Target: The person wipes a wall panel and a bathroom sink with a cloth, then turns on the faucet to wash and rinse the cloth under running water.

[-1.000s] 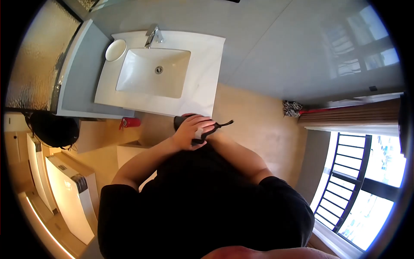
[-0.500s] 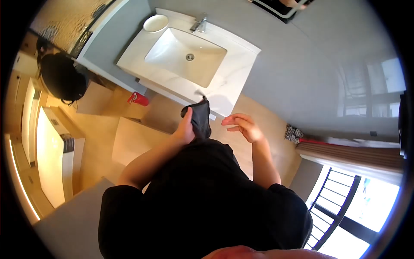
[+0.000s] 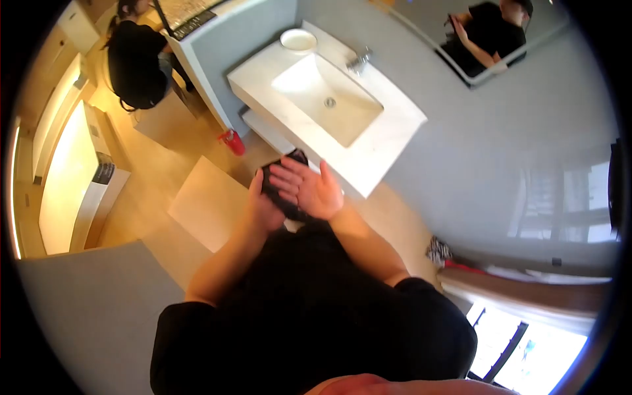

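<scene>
A black pouch-like item (image 3: 273,187) is held upright in front of my body, below the sink counter's front edge. My left hand (image 3: 264,209) grips it from the left side, thumb up along its edge. My right hand (image 3: 313,189) is spread, palm toward the camera, over the item's right part and hides much of it. Whether the right palm's back presses on the item cannot be made out. The white counter (image 3: 401,125) with its basin (image 3: 329,112) lies just beyond both hands.
A chrome faucet (image 3: 359,60) and a white bowl (image 3: 298,41) stand on the counter. A red object (image 3: 232,142) is near the partition's foot. Another person (image 3: 137,62) sits at upper left. A mirror (image 3: 447,49) hangs on the wall. A beige panel (image 3: 214,201) is left.
The view has swung left, bringing the seated person and mirror further into sight. My right hand, apart from the black item half a second ago, has moved in over it with fingers spread.
</scene>
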The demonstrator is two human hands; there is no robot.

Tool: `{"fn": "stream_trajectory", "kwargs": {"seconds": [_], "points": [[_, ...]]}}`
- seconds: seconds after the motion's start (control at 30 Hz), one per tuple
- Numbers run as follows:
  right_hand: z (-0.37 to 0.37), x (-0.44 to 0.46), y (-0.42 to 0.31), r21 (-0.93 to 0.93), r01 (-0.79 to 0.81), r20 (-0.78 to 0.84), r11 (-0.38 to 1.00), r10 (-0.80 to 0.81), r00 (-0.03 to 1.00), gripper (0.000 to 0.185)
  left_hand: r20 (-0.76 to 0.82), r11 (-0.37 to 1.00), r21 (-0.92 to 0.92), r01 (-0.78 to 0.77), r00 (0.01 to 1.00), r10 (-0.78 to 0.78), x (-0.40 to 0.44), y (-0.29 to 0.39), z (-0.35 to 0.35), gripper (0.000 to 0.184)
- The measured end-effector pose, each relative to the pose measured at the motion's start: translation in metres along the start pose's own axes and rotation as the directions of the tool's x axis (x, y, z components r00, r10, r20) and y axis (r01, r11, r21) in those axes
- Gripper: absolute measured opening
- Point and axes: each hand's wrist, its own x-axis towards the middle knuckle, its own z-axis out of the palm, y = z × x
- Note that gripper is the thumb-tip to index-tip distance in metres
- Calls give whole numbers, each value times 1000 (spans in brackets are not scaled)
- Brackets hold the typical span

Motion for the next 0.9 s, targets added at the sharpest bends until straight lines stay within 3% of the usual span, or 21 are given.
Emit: {"fn": "stream_trajectory", "kwargs": {"seconds": [0.03,0.1,0.13,0.17,0.2,0.23,0.27,0.3,0.33,0.37,0.43,0.5,0.57,0.6,0.63,0.67,0.7,0.73,0.8,0.87,0.9], "points": [[-3,0,0,-41,-33,-2,999,33,999,91,31,999,16,-40,999,40,-4,0,-6,62],[-13,-1,-3,-43,-75,-8,996,74,997,86,318,971,-235,28,947,50,-3,1,-31,63],[-22,-4,-4,-167,-72,-16,983,70,997,81,320,973,-230,-7,944,83,-5,3,-29,63],[-33,-8,-3,-283,-68,-22,957,65,998,76,235,992,-65,-106,965,119,-6,0,-26,62],[-45,-14,-2,-281,-89,-3,956,92,996,76,146,977,109,-184,975,167,-6,-4,-24,62],[-58,-15,-7,-436,-86,-94,896,49,994,72,149,970,116,-216,969,198,1,-7,-27,62],[-64,-14,-11,-582,-88,-170,808,-15,985,69,77,848,412,-333,940,331,13,-12,-32,60],[-64,-15,-10,-589,-92,-148,803,5,989,69,36,642,670,-373,880,473,21,-20,-32,59],[-65,-16,-8,-476,30,-148,879,-114,982,65,168,307,891,-334,871,463,24,-25,-10,55],[-66,-19,-9,-353,158,-168,922,-228,959,63,538,-395,833,-387,736,411,32,-31,12,67],[-81,-28,-20,-297,164,-159,941,-218,963,60,428,-765,627,-150,886,177,33,-66,62,81],[-110,-42,-28,-164,185,-193,969,-215,957,58,411,-781,609,-140,897,160,56,-108,48,87],[-139,-43,-55,-40,219,-207,975,-223,953,57,413,-787,599,-146,899,148,75,-116,62,77],[-148,-45,-71,23,238,-215,971,-227,950,57,435,-681,668,-300,900,31,84,-117,64,70],[-150,-62,-93,404,230,2,886,-252,968,68,462,-539,724,-431,883,-85,90,-119,66,64],[-142,-74,-110,368,217,48,904,-252,967,71,545,-494,722,-485,838,-27,89,-121,77,51],[-118,-83,-126,332,203,95,921,-247,964,75,604,-521,680,-516,797,0,90,-120,85,52],[-73,-90,-142,125,347,-279,929,-303,911,79,637,-502,693,-517,765,92,92,-120,98,54],[-44,-102,-168,-173,530,-102,830,-551,828,88,665,-491,701,-517,722,188,107,-122,107,56],[-37,-117,-181,-413,637,89,651,-667,740,94,356,-70,925,-374,789,501,134,-125,93,58],[-38,-125,-186,-512,643,158,570,-673,722,97,356,-76,926,-369,792,496,148,-128,88,58]]}}
